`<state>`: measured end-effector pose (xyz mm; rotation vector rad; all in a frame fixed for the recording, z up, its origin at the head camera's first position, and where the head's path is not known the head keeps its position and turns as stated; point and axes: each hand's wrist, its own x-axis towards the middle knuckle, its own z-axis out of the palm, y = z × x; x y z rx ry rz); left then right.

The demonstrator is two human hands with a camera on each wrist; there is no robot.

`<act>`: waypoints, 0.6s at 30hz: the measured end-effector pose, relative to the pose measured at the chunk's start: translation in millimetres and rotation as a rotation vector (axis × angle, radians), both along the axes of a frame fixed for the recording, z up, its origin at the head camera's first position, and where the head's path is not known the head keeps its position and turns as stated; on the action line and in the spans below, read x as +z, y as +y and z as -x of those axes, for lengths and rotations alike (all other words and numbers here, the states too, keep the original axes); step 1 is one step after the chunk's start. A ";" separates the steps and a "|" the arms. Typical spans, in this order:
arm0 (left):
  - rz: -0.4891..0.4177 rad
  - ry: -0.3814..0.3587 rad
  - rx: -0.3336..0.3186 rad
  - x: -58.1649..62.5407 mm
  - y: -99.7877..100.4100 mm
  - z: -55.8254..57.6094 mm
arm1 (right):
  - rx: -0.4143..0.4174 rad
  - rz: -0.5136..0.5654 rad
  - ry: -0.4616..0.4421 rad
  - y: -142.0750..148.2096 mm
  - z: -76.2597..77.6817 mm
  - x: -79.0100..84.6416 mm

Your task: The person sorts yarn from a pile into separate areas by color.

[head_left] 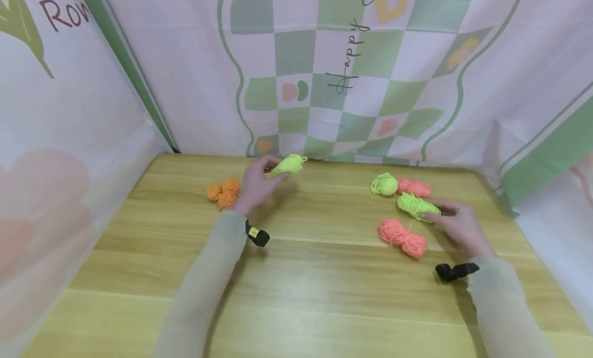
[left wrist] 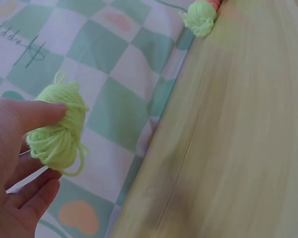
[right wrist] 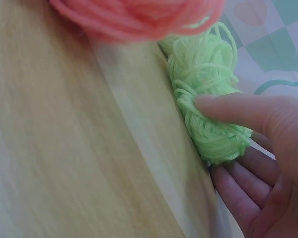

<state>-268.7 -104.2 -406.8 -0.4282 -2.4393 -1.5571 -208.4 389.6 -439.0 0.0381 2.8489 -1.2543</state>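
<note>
My left hand (head_left: 257, 184) pinches a small yellow-green yarn skein (left wrist: 59, 126) between thumb and fingers, held above the back of the table. Over on the right, my right hand (head_left: 459, 225) grips the end of a longer yellow-green yarn skein (head_left: 417, 207), thumb on top. Just behind that skein lie a round yellow-green yarn ball (head_left: 384, 185) and a pink yarn skein (head_left: 414, 188). In front of it rests another pink yarn skein (head_left: 403, 238), pinched in at its middle. Three orange yarn balls (head_left: 227, 194) sit together to the left of my left hand.
The wooden table (head_left: 296, 296) ends at the back against a hanging printed cloth (head_left: 324, 54). More printed cloth (head_left: 60, 141) hangs on the left side and on the right. A black wrist camera (head_left: 257, 235) is strapped on the left sleeve, another on the right.
</note>
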 end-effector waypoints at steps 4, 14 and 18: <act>0.006 0.001 0.018 -2.6 -5.8 -2.4 | 0.005 -0.005 0.008 1.2 -0.4 -1.3; 0.084 -0.076 0.021 -22.7 -9.8 -8.8 | 0.008 -0.015 0.018 1.2 -1.1 -1.2; 0.167 -0.097 0.043 -34.2 -11.5 -7.2 | 0.012 -0.017 0.032 0.5 -1.6 -0.9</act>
